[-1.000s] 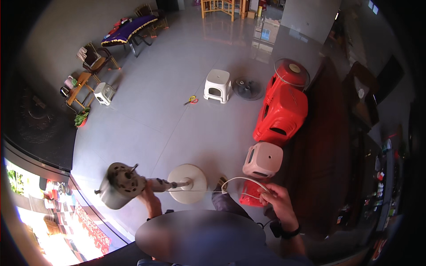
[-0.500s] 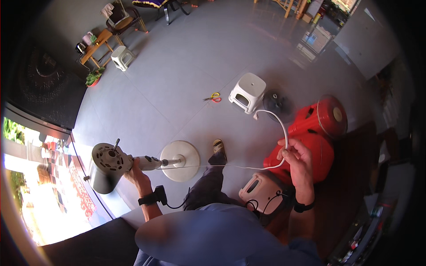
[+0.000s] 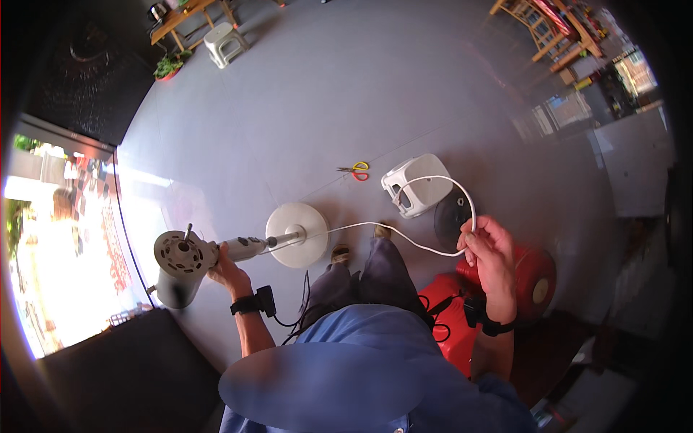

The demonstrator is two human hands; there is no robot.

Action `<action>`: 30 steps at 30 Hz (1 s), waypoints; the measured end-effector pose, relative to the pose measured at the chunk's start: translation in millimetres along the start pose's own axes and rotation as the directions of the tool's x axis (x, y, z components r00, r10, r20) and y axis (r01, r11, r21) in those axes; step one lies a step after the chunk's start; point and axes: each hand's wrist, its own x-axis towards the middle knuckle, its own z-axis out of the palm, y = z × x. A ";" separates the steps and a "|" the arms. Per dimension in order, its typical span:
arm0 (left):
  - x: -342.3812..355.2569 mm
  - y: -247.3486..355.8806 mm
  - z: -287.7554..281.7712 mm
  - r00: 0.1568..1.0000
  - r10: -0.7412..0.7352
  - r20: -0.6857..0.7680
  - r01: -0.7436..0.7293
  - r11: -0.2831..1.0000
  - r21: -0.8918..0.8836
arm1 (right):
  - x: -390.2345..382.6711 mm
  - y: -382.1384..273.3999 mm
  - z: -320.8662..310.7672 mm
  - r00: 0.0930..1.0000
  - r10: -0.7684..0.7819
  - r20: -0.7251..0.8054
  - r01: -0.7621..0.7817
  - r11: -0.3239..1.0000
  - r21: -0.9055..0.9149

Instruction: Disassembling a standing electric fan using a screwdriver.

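Observation:
My left hand is wrapped round the neck of a pedestal fan that has no blades or grille on it. Its bare motor head, grey-white with a slotted face and a metal shaft, sits just left of that hand. The white pole runs right to a round white base on the floor. Between the fingertips of my right hand is a white power cord. One end of the cord loops over toward a white stool; the other sags back to the fan's pole.
A white plastic stool stands ahead, beside a dark round object. Yellow-and-red-handled scissors lie on the floor. Red rounded plastic objects are at my right. A second stool and wooden furniture stand farther off.
The view has shifted, and both my feet now show. The cord, nearly straight between fan and right hand before, now hangs slack. Both hands keep their holds.

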 end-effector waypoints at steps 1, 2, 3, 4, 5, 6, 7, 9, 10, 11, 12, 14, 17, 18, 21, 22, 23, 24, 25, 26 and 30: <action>3.1 10.7 11.1 1.000 -0.006 -0.025 0.006 1.000 0.016 | 20.8 -14.9 4.5 0.999 0.015 0.028 -0.015 1.000 -0.020; 6.7 21.1 21.6 0.996 0.002 -0.085 0.001 0.999 0.033 | 40.4 -29.2 10.2 0.998 0.031 0.057 -0.029 0.999 -0.041; 3.1 24.6 41.2 0.988 0.010 -0.156 -0.005 0.999 0.034 | 67.7 -42.6 8.6 0.995 0.037 0.089 -0.032 0.998 -0.060; -1.7 24.3 51.4 0.977 -0.010 -0.211 0.011 1.000 0.005 | 90.9 -49.4 9.5 0.990 0.051 0.134 -0.039 0.995 -0.091; -1.7 18.2 59.3 0.969 -0.015 -0.246 0.018 1.000 0.009 | 112.9 -55.4 12.0 0.982 0.065 0.176 -0.044 0.992 -0.122; 2.2 12.1 74.0 0.954 -0.023 -0.298 0.026 1.000 0.006 | 140.3 -70.0 14.5 0.974 0.071 0.216 -0.040 0.989 -0.146; 17.9 13.4 65.8 0.942 -0.017 -0.335 0.028 0.999 0.028 | 154.0 -74.5 31.0 0.967 0.088 0.240 -0.054 0.988 -0.147; 36.2 6.1 49.0 0.926 0.006 -0.376 0.011 0.999 0.044 | 177.0 -75.5 59.5 0.938 0.082 0.336 -0.026 0.986 -0.165; 39.8 -2.4 40.2 0.918 0.024 -0.396 -0.006 0.999 0.045 | 183.2 -71.3 70.3 0.929 0.097 0.357 -0.034 0.983 -0.180; 43.4 -11.0 30.2 0.907 0.018 -0.420 0.004 0.999 0.051 | 187.9 -66.4 81.5 0.917 0.123 0.380 -0.044 0.977 -0.210; 52.7 -19.4 27.6 0.902 -0.020 -0.431 0.032 0.999 0.020 | 198.3 -61.9 96.4 0.904 0.144 0.403 -0.047 0.969 -0.243; 75.3 -14.3 37.7 0.884 -0.061 -0.463 0.068 0.998 -0.002 | 218.1 -60.2 123.8 0.901 0.135 0.413 -0.038 0.971 -0.236; 72.7 -14.7 36.7 0.855 -0.027 -0.519 0.029 1.000 -0.004 | 235.5 -83.0 150.9 0.886 0.140 0.443 -0.034 0.971 -0.239; 72.3 -25.9 19.8 0.861 -0.037 -0.508 0.023 0.999 -0.033 | 229.2 -65.5 163.5 0.889 0.136 0.437 -0.041 0.975 -0.219; 94.5 -18.4 12.6 0.886 -0.030 -0.462 -0.022 0.994 -0.106 | 232.2 -66.7 214.8 0.874 0.138 0.466 -0.046 0.978 -0.203; 57.7 -13.8 30.0 0.875 -0.054 -0.480 0.014 0.996 -0.086 | 235.1 -93.5 199.4 0.862 0.189 0.470 -0.057 0.958 -0.281; 67.3 -13.1 30.6 0.881 -0.013 -0.473 -0.013 0.999 -0.051 | 235.8 -90.7 210.6 0.839 0.186 0.512 -0.053 0.963 -0.265; 72.9 -13.4 33.6 0.873 0.027 -0.488 -0.067 0.996 -0.065 | 235.6 -90.1 219.8 0.829 0.135 0.543 0.017 0.964 -0.266; 73.2 -16.8 31.1 0.887 -0.023 -0.462 -0.012 0.997 -0.073 | 233.1 -84.5 227.1 0.820 0.078 0.567 0.091 0.961 -0.263; 75.2 -16.7 33.2 0.886 -0.047 -0.462 0.040 0.999 -0.026 | 232.9 -80.7 234.9 0.803 0.059 0.594 0.116 0.961 -0.252; 59.3 -33.1 19.1 0.917 0.042 -0.396 0.087 0.949 0.302 | 225.5 -86.1 265.1 0.708 0.092 0.700 0.098 0.969 -0.226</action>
